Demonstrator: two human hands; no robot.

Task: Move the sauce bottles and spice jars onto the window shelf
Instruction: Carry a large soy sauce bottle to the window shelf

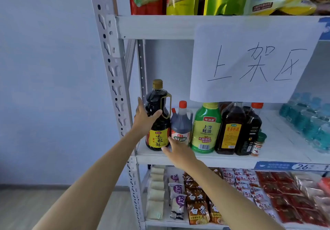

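Head view: the tall soy sauce bottle [158, 117], standing upright at the left end of the middle shelf [232, 158], is being gripped around its body by the left hand [144, 120]. Its base is being touched by the right hand [178, 152], fingers spread wide. The vinegar bottle [181, 124] is standing just beside it.

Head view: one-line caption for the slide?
Left hand wraps the tall soy sauce bottle at the shelf's left end; right hand reaches open near its base.

Pale blue wall [53, 69], white metal shelving rack [114, 69], grey floor [35, 203]
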